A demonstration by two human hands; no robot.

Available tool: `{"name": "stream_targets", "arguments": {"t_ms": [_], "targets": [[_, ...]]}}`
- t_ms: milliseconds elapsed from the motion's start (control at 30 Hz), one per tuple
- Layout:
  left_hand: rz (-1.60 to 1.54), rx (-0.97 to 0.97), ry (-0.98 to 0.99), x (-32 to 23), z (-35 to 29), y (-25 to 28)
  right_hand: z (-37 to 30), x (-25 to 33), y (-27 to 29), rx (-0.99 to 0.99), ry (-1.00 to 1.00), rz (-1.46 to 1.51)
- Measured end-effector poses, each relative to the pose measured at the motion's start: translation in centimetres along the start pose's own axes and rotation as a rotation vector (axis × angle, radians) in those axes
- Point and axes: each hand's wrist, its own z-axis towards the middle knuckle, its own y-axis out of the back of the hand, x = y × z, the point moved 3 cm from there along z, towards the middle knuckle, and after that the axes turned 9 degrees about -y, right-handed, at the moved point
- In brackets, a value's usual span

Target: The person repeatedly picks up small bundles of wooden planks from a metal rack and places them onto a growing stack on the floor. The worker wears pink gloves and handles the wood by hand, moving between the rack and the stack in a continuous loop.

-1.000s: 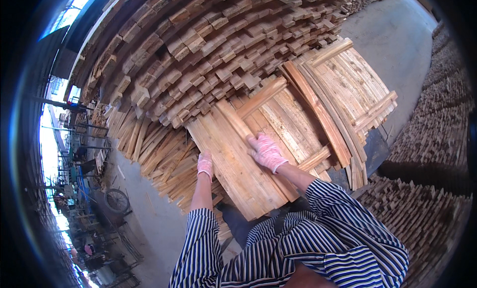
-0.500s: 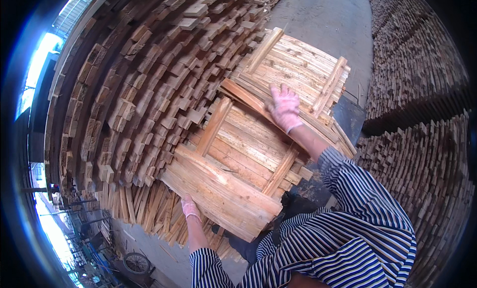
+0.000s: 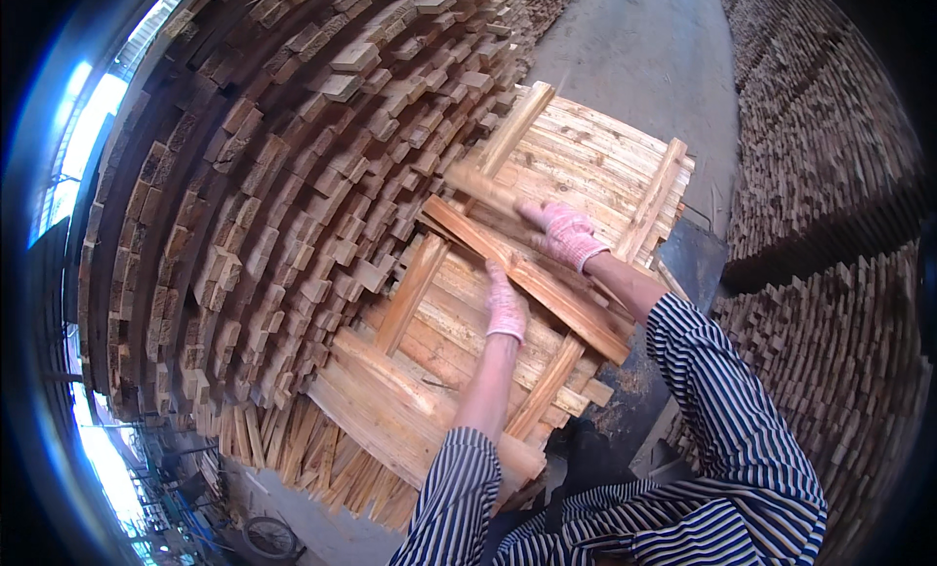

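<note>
My right hand (image 3: 571,236), in a pink-white glove, is on a light wooden board (image 3: 485,188) lying slantwise across the stack, its left end smeared by motion. Just nearer lies a reddish-brown board (image 3: 551,293), angled from upper left to lower right. My left hand (image 3: 506,304), gloved alike, is at that board's near edge, with one digit up against it and the other fingers partly hidden. Beneath are stacked planks with cross battens (image 3: 415,293) in the near part and another batten (image 3: 652,197) in the far part. A wide pale board (image 3: 376,395) lies along the near end.
A tall stack of boards (image 3: 264,224) rises close on the left, ends jutting out unevenly. More board stacks (image 3: 830,322) stand on the right. Loose thin sticks (image 3: 293,444) lie below left, near a wheel (image 3: 268,537). A grey floor lane (image 3: 639,59) runs away ahead.
My left hand has left the wide near board and come up to the reddish-brown board. That board has shifted nearer, apart from the light board at my right hand.
</note>
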Motion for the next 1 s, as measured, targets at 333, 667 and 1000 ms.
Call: {"name": "stream_targets", "arguments": {"t_ms": [333, 667, 1000], "targets": [[0.339, -0.492, -0.256, 1.5, -1.9, -6.6, 1.8, -1.6, -4.4, 0.192, 0.035, 0.243], [-0.013, -0.515, -0.330, 3.8, -6.1, 1.5, -4.1, 2.6, -5.5, 0.558, 0.044, 0.500], [0.844, -0.938, -0.574, -3.7, -11.6, 10.9, -5.0, 13.5, -14.7, 0.491, 0.206, 0.416]]}}
